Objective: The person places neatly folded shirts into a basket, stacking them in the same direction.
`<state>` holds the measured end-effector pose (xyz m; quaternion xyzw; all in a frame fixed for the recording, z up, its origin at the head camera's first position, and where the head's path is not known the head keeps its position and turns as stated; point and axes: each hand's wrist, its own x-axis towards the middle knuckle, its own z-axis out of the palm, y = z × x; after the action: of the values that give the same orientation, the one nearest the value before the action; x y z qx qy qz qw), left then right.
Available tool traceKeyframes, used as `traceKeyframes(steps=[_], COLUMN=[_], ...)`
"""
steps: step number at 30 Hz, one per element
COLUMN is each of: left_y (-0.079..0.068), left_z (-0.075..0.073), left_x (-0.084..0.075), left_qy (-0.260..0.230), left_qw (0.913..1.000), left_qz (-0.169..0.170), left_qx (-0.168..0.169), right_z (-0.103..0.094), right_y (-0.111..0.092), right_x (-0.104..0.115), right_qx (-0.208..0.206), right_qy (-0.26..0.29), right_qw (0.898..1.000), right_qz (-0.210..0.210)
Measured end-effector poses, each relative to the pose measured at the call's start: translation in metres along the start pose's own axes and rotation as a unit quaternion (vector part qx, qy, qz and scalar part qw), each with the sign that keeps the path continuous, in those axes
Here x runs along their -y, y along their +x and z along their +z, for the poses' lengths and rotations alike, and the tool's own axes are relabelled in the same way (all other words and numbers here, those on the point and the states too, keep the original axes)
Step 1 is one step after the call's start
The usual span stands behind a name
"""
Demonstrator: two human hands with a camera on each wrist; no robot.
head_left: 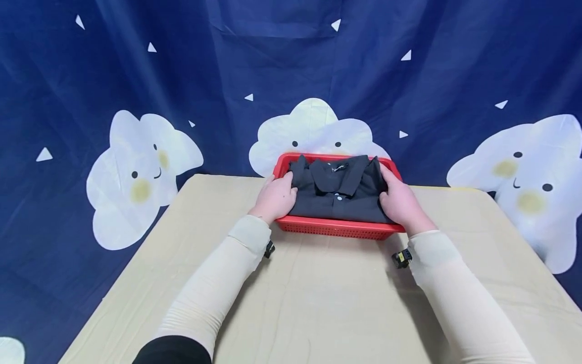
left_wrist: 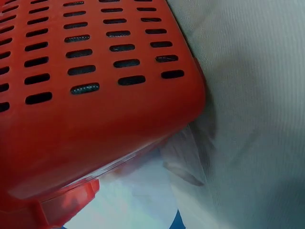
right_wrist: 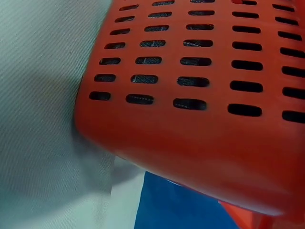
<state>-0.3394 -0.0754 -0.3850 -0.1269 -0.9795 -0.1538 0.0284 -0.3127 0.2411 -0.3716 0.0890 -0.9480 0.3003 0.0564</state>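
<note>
A red plastic basket [head_left: 336, 226] stands near the far edge of the table, its slotted walls filling much of both wrist views. Folded inside it lies a dark collared shirt [head_left: 313, 203], collar up, with light buttons down the front. My left hand [head_left: 275, 197] grips the basket's left end, thumb over the rim onto the shirt's side. At the opposite end my right hand [head_left: 402, 203] holds the rim the same way. The outer fingers of both hands are hidden behind the basket's ends. Dark fabric shows through the slots of the basket wall [left_wrist: 109, 114].
A beige cloth covers the table [head_left: 327, 298]. Behind its far edge hangs a dark blue curtain [head_left: 282, 60] printed with white clouds and small triangles. Small black cameras sit at both wrists, including the right wrist camera [head_left: 402, 258].
</note>
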Motion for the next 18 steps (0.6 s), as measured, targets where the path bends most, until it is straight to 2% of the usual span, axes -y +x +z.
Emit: traceKeyframes(steps=[6, 13, 18], left_y=[0.0002, 0.0007, -0.0001], left_z=[0.0003, 0.0032, 0.0038], left_x=[0.0005, 0.0040, 0.0047], left_qy=[-0.013, -0.010, 0.016], left_qw=[0.9996, 0.9989, 0.9991], left_qz=[-0.021, -0.005, 0.011], left_qx=[-0.015, -0.045, -0.039], right_z=[0.0024, 0.0049, 0.0060], right_y=[-0.0008, -0.0007, 0.0005], right_x=[0.0007, 0.0013, 0.0030], right_qx=[0.015, 0.018, 0.007], right_qy=[-0.023, -0.036, -0.033], right_qw=[0.999, 0.999, 0.999], right_qz=[0.017, 0.024, 0.023])
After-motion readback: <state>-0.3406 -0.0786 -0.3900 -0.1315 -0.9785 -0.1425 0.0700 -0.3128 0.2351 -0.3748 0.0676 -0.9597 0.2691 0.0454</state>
